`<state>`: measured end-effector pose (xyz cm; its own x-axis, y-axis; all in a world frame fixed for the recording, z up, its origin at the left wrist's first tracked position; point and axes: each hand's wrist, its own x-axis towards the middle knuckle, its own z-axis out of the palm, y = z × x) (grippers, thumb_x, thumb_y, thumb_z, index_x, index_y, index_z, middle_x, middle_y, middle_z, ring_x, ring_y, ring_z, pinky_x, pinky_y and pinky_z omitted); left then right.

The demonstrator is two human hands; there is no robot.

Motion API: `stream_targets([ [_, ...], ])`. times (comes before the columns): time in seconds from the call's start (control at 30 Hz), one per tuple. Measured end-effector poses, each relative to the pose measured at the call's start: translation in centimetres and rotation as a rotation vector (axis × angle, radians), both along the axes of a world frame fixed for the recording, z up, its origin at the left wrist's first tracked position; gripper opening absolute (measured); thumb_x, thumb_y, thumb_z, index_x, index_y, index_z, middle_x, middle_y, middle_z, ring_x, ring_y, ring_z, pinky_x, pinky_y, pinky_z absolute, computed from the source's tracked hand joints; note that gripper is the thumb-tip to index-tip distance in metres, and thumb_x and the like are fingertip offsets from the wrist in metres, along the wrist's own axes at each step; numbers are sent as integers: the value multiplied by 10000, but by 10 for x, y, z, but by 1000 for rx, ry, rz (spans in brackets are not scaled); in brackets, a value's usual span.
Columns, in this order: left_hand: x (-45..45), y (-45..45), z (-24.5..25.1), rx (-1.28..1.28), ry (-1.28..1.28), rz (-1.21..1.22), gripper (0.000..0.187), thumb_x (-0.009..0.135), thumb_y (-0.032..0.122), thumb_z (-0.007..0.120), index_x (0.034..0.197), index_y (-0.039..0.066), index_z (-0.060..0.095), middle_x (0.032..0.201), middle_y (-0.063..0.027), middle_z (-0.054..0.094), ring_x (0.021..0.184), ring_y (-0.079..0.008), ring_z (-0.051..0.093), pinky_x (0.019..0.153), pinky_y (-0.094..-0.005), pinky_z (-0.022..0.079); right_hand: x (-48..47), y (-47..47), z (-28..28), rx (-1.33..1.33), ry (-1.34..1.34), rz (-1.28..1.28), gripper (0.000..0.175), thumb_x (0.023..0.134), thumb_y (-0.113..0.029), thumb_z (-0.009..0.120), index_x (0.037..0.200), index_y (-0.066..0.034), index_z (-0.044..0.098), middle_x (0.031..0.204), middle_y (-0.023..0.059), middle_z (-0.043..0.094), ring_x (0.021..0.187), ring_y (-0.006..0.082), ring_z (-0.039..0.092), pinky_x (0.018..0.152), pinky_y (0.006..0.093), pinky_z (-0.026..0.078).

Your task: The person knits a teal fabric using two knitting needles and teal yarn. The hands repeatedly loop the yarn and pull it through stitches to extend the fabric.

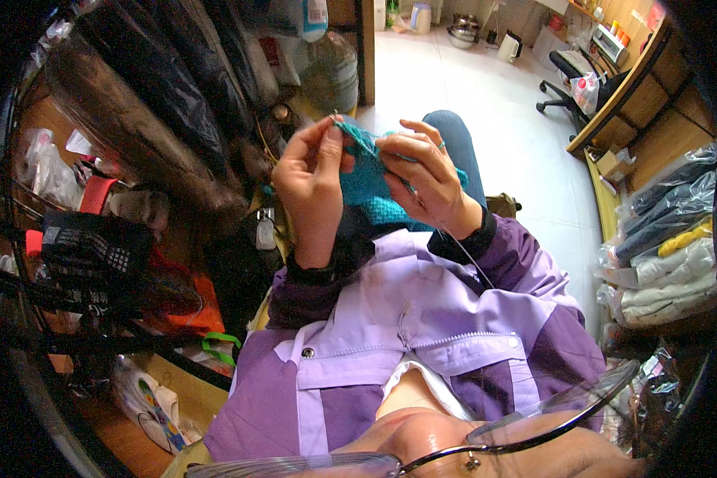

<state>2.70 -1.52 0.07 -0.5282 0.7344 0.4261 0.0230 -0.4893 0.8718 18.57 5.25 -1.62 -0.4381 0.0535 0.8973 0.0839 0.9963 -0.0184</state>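
Note:
A teal knitted piece (364, 185) hangs between my two hands, above my lap. My left hand (316, 173) pinches its upper left corner between thumb and fingertips, where a thin needle tip pokes out. With curled fingers, my right hand (427, 170) grips the upper right edge of the knitting; its index finger is raised, and a loop of teal yarn (441, 145) lies at a fingertip. A long thin metal knitting needle (469, 257) runs from under the right palm down toward my purple jacket sleeve. The stitches under my fingers are partly hidden.
Plastic-covered garments (155, 107) hang close on the left, beside a large clear water bottle (333, 74). Folded clothes in plastic (669, 257) are stacked at right. Farther off stand an office chair (573, 89), a white kettle (509, 46) and metal pots (463, 31) on the pale floor.

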Motion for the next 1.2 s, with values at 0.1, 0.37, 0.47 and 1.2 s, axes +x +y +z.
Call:
stream_targets([
  [0.1, 0, 2, -5, 3, 41, 36, 173, 997, 127, 643, 1074, -18, 696, 850, -14, 685, 710, -57, 585, 638, -193, 469, -2, 0, 12, -2, -67, -40, 293, 811, -75, 753, 1068, 11, 642, 1270, 155, 569, 1133, 335, 588, 982, 473, 499],
  [0.37, -13, 11, -7, 45, 163, 204, 169, 1006, 125, 606, 1067, -17, 676, 884, -15, 680, 756, -63, 581, 681, -223, 479, 17, 9, 60, -321, -326, 172, 708, 712, 130, 546, 1390, -72, 507, 1289, 182, 528, 1120, 364, 599, 946, 409, 531],
  [0.47, -9, 10, -4, 78, 263, 222, 160, 995, 120, 613, 1025, -21, 682, 848, -23, 670, 738, -77, 582, 653, -237, 480, 3, 31, 68, -122, -234, 35, 243, 852, 32, 651, 1088, -22, 665, 1023, 139, 620, 919, 344, 629, 789, 408, 540],
  [1.2, -4, 12, 1, 57, 330, 231, 147, 966, 113, 652, 1011, -22, 689, 818, -54, 690, 754, -107, 629, 678, -266, 507, -4, 41, 65, -220, -313, 168, 352, 852, 6, 618, 1200, -44, 628, 1108, 117, 649, 1043, 280, 634, 913, 388, 507],
])
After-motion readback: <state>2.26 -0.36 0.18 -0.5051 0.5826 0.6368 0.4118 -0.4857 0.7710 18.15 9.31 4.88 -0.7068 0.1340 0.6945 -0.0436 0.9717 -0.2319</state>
